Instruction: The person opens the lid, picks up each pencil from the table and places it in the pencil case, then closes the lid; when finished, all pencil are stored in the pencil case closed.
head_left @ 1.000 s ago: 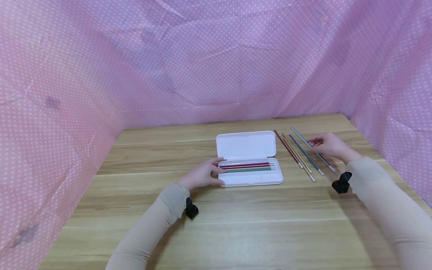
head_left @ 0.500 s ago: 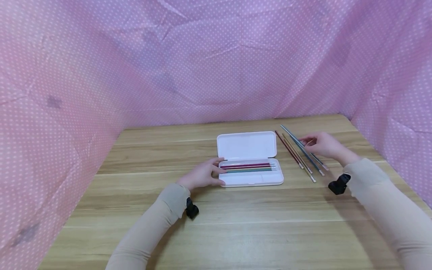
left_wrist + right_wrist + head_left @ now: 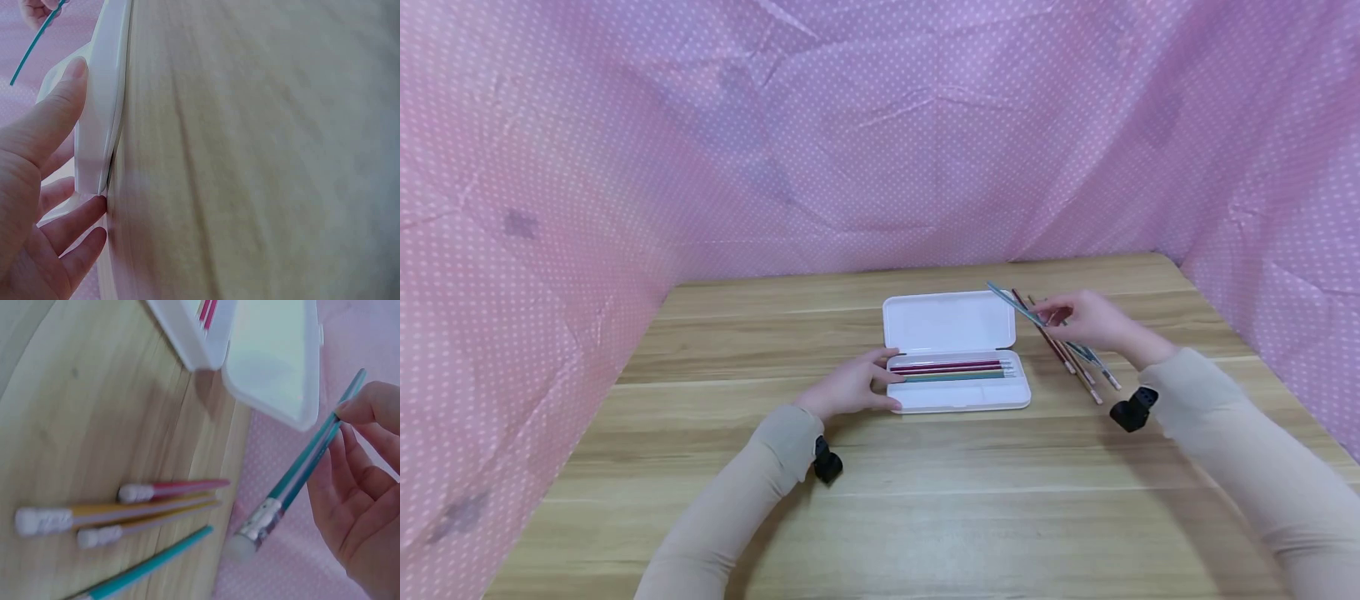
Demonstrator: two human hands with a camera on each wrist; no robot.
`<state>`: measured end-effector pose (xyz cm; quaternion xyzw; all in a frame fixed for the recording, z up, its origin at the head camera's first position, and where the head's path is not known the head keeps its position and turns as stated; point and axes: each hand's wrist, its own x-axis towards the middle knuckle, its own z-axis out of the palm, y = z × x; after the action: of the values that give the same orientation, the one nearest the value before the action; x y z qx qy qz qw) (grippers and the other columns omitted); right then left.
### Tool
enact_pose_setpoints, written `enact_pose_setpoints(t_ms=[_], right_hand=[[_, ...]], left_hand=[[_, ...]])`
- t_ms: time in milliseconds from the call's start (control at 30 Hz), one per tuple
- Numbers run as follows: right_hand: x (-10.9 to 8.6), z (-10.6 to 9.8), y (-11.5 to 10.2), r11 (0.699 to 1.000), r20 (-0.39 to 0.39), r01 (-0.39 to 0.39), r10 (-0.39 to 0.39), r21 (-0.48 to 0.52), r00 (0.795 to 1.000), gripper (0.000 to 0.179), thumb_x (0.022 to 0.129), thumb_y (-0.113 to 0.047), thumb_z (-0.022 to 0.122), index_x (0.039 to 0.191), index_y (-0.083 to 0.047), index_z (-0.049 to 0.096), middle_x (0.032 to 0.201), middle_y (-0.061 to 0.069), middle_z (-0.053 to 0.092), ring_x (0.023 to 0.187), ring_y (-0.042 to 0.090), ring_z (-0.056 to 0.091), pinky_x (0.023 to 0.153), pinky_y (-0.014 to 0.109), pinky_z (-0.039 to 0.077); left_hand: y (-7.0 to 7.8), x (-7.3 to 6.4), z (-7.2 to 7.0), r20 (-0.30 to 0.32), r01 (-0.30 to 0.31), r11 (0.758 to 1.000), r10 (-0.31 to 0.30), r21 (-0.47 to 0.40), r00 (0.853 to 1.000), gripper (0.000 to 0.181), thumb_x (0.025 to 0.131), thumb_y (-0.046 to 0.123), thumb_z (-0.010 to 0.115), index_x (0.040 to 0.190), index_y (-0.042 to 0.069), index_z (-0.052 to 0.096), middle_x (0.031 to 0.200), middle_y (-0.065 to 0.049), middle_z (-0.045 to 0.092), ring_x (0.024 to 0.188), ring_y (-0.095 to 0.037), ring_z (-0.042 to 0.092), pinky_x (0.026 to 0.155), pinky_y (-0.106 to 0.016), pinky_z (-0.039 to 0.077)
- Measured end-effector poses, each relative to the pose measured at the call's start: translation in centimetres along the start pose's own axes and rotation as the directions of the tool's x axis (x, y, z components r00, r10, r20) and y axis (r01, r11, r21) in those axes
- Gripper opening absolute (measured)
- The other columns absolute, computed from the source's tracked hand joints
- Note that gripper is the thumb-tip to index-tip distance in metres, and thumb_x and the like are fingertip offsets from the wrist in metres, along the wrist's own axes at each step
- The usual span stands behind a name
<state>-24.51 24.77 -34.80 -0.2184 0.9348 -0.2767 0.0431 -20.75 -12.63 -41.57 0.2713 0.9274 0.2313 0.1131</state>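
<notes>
A white pencil case [image 3: 940, 401] lies on the table with its lid open toward the back. Red, yellow and green pencils [image 3: 955, 377] with white ends lie lengthwise inside. My left hand [image 3: 850, 387] grips the case's left end, thumb at the front side and fingers round the end in the left wrist view. My right hand [image 3: 1093, 321] pinches a teal pencil [image 3: 299, 472] between thumb and fingers, its white eraser end pointing back toward me. In the head view this pencil's far tip overlaps the lid's right corner.
Below the right hand, to the right of the case, lie a red pencil [image 3: 181, 488], two yellow pencils [image 3: 140, 511] and another teal pencil [image 3: 153, 565]. The wooden table [image 3: 925, 500] is backed by a pink dotted cloth [image 3: 850, 150].
My right hand has lifted the teal pencil and carried it left across the other pencils toward the case. The left hand keeps its place on the case.
</notes>
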Motion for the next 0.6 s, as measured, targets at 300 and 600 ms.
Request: enact_pose_setpoints(t_ms=[300,600], right_hand=[[1.3,1.8,-2.3,0.989,0.031,0.145,-0.144,-0.022,0.989,0.032,0.08,0.002,0.064,0.112,0.001,0.067,0.09,0.011,0.068,0.082,0.023,0.061,0.061,0.025,0.047],[2.6,3.5,-4.1,0.964,0.086,0.259,-0.254,-0.064,0.963,0.032,0.078,0.005,0.066,0.11,0.001,0.068,0.094,0.009,0.069,0.082,0.018,0.063,0.068,0.03,0.052]], left_hand=[[0.0,0.0,-0.1,-0.001,-0.005,1.0,0.005,0.012,1.0,0.053,0.077,0.042,0.075,0.122,0.016,0.066,0.152,0.0,0.033,0.139,-0.023,0.033,0.113,-0.037,0.031],[0.1,0.0,-0.2,0.009,0.0,1.0,0.0,0.009,1.0,0.052,0.078,0.042,0.075,0.122,0.016,0.066,0.153,0.0,0.033,0.14,-0.022,0.031,0.114,-0.038,0.028]])
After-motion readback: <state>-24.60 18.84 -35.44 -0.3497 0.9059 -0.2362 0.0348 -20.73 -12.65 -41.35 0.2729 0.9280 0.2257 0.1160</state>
